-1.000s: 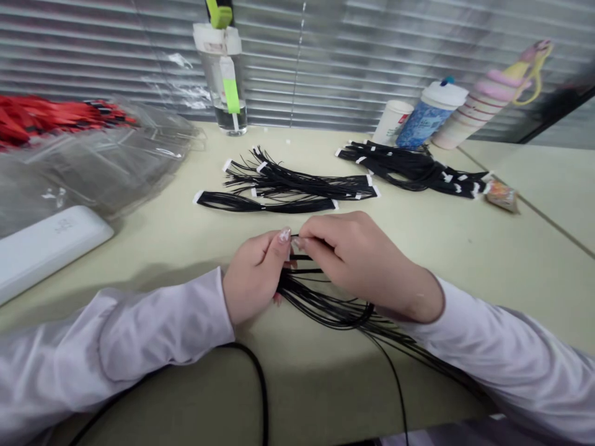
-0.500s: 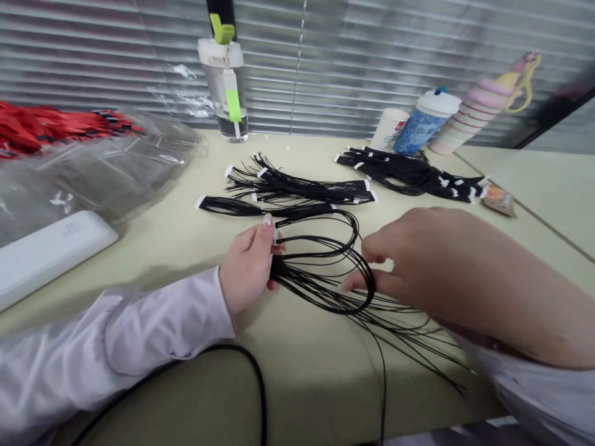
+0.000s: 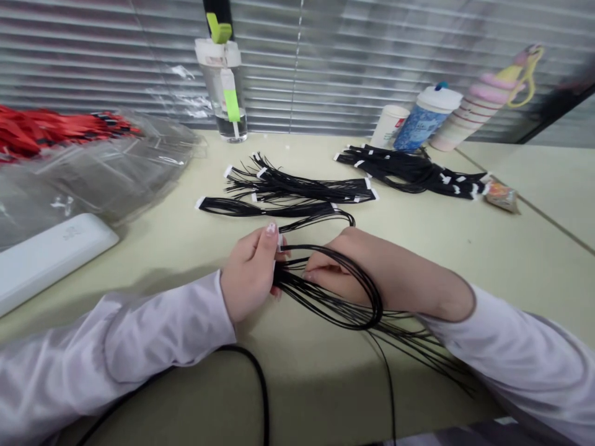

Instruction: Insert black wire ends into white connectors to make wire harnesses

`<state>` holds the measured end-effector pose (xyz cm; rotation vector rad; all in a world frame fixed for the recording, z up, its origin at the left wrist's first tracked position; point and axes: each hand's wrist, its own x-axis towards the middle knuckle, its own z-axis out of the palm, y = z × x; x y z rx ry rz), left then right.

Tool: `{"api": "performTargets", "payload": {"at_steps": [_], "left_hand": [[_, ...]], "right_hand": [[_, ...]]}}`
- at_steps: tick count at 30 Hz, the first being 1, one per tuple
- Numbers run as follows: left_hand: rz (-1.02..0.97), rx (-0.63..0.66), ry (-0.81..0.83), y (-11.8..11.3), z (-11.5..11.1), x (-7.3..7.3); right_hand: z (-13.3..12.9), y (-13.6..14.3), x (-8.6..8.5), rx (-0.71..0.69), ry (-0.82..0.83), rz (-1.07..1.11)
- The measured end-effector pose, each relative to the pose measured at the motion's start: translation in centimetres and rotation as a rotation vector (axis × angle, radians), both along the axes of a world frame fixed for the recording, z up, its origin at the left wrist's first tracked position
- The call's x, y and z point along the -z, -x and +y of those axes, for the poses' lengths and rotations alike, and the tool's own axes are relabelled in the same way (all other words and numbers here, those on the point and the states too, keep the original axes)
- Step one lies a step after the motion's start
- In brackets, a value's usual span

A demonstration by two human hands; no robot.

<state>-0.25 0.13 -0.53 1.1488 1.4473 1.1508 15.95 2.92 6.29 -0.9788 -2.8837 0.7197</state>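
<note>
My left hand [image 3: 248, 272] is closed around the white connector ends of a black wire harness [image 3: 332, 303], with the thumb on top. From this grip the wires loop out to the right and their loose ends fan toward the lower right. Reaching in among the loops, my right hand [image 3: 357, 266] has its fingers pinched together on some of the wires near the connectors; exactly which strands it holds is partly hidden. Just behind the hands lie more black wire harnesses [image 3: 302, 186] with white connectors.
Another pile of black harnesses [image 3: 404, 170] lies at the back right, beside a small packet [image 3: 502, 197]. A water bottle [image 3: 223, 93], a paper cup [image 3: 389, 127], a blue cup [image 3: 425, 118] and a pink bottle [image 3: 478, 108] stand near the blinds. Plastic bags [image 3: 116, 170] and a white case [image 3: 56, 260] are left.
My right hand has moved left and inward, from the right side of the wire loops to close by the connectors, its fingers now pinched. The left hand keeps its grip, shifting slightly.
</note>
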Motion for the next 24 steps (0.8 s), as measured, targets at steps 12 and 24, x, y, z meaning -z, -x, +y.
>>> {"api": "performTargets", "payload": {"at_steps": [12, 24], "left_hand": [[0.019, 0.063, -0.047, 0.2, -0.3, 0.1], [0.038, 0.072, -0.029, 0.3, -0.2, 0.3]], "right_hand": [[0.0, 0.9, 1.1, 0.037, 0.181, 0.177], [0.2, 0.8, 1.5, 0.007, 0.185, 0.217]]}}
